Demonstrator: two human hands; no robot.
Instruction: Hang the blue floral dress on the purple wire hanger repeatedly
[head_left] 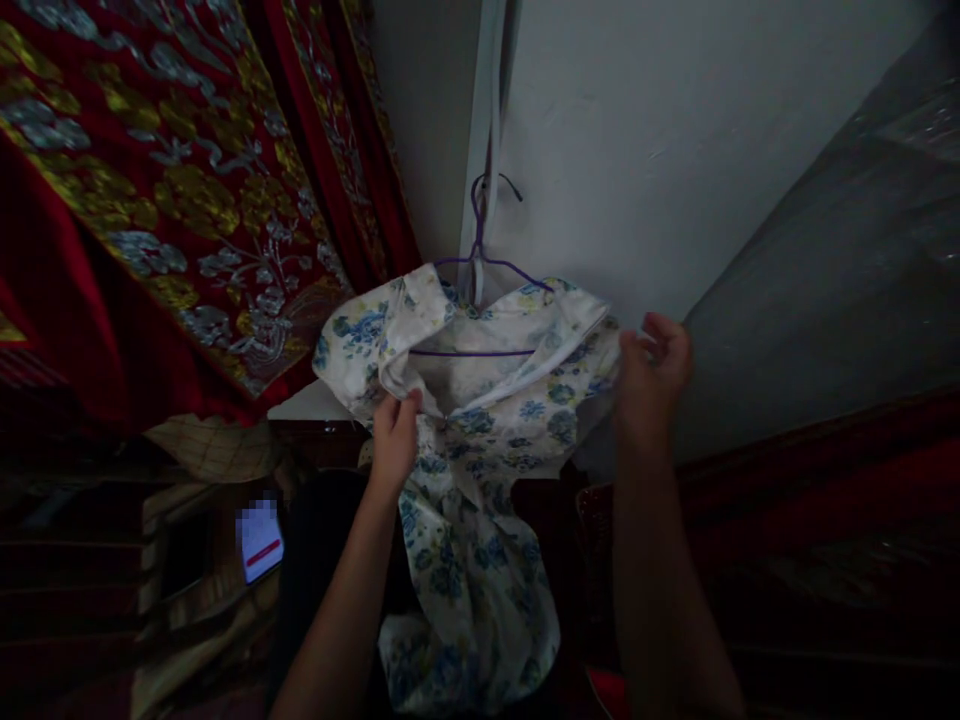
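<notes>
White fabric garment with blue floral print and yellow touches point(495, 540): center of frame, upper part on a thin purple hanger point(478, 225), lower part hanging down to bottom center. Neckline gapes; hanger's bottom bar shows across it. Hanger hook is up at a dark curved metal hook point(514, 187), upper center, by a narrow white vertical strip point(474, 110) on the pale wall point(622, 130).

Hands apart. Left hand point(395, 430), just left of center: thumb and fingers clamped on the garment's front edge, below the neckline. Right hand point(656, 370), right of center: fingers loosely curled, right by the sleeve end; can't tell if it has any fabric.

Surroundings: red cloth with gold and silver embroidery point(202, 190) fills upper left, near the garment's left-side shoulder. Translucent plastic sheeting point(840, 270) along the right side. Dark red fabric point(840, 490) lower right, dim. Phone with lit screen point(260, 540) lower left, screen partly pixelated.
</notes>
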